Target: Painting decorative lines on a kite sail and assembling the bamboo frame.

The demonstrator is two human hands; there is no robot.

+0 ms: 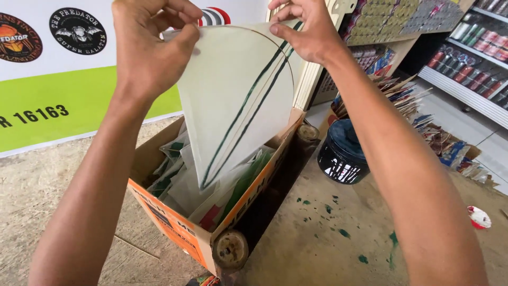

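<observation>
pale paper kite with two green stripes (238, 100) hung above the orange cardboard box (174, 228) of finished kites, pinched at its top edge by left hand (151, 50) and right hand (309, 29); apparently painted, not yet boxed.

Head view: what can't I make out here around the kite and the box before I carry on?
- Kite: its top corners are covered by the left hand and right hand; its lower tip is behind other sheets.
- Cardboard box: the bottom contents are hidden under stacked kites.
- Black container: the right forearm overlaps its right side.
- Shelf goods: too small and blurred to identify.
</observation>
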